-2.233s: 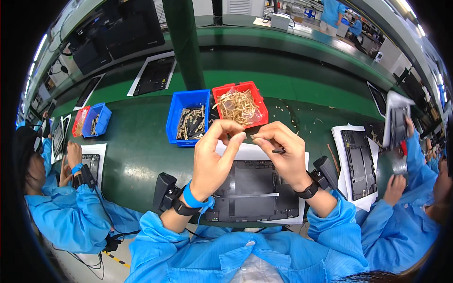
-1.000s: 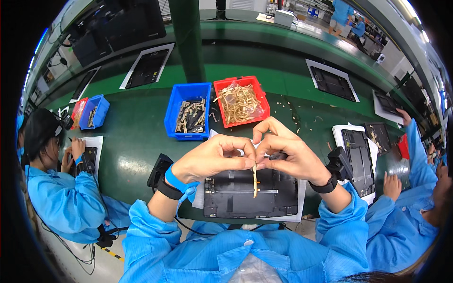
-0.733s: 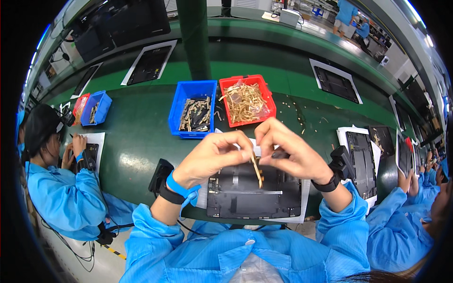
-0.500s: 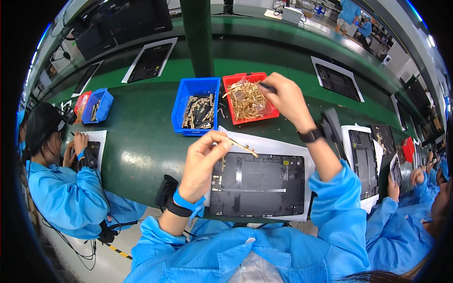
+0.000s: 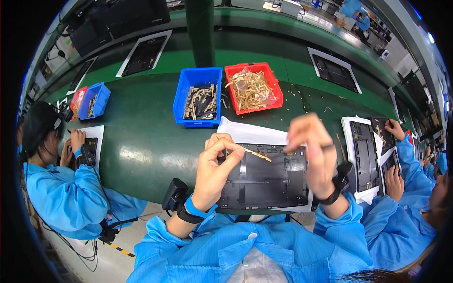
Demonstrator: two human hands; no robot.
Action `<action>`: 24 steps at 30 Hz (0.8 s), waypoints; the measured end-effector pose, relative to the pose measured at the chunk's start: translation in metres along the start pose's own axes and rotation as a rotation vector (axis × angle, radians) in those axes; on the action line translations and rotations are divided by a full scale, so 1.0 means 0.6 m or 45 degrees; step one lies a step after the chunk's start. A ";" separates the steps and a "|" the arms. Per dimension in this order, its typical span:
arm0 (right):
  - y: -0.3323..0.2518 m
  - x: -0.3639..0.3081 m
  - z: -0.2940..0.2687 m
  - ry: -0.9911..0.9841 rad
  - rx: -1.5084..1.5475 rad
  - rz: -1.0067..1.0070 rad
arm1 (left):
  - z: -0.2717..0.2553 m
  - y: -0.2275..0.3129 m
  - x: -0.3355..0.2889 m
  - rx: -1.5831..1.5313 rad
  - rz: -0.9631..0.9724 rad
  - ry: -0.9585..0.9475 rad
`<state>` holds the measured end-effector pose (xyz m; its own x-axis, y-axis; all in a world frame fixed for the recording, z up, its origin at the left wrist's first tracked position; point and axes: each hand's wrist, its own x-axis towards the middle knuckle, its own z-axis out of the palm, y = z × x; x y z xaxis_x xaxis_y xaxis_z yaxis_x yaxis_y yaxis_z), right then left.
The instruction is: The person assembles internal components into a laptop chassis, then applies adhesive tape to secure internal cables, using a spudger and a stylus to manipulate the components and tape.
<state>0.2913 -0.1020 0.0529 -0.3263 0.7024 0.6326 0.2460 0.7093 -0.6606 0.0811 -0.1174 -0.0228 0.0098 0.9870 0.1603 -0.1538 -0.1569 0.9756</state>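
Note:
My left hand (image 5: 214,170) pinches one end of a thin gold-coloured flex strip (image 5: 258,154) between thumb and fingertips. The strip slants out to the right over a black device housing (image 5: 264,191). The housing lies on a white sheet (image 5: 257,133), and my left hand hides its left corner. My right hand (image 5: 318,158) hovers above the housing's right side, smeared by motion. Part of a dark slim tool (image 5: 328,147) shows at that hand; its tip is not discernible.
Beyond the housing stand a blue bin (image 5: 197,123) of small dark and gold parts and a red bin (image 5: 260,109) of gold strips. Further housings lie on the green bench (image 5: 137,122). Co-workers in blue sit left (image 5: 66,188) and right (image 5: 401,221).
My right hand has come back from the red bin toward me, over the housing's right side. My left hand has shifted slightly right and down, still pinching the strip.

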 end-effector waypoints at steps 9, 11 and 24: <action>-0.004 -0.068 0.015 -0.303 -0.446 -0.481 | 0.013 0.003 -0.014 -0.115 -0.027 -0.015; 0.006 -0.065 0.018 -0.256 -0.518 -0.645 | 0.015 0.005 -0.014 -0.127 -0.029 -0.020; 0.024 -0.059 0.019 -0.258 -0.542 -0.746 | 0.005 0.009 -0.017 -0.141 -0.074 -0.060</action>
<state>0.2962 -0.1176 0.0165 -0.6641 0.2074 0.7183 0.2988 0.9543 0.0006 0.0829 -0.1284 -0.0188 0.0679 0.9912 0.1135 -0.2597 -0.0923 0.9613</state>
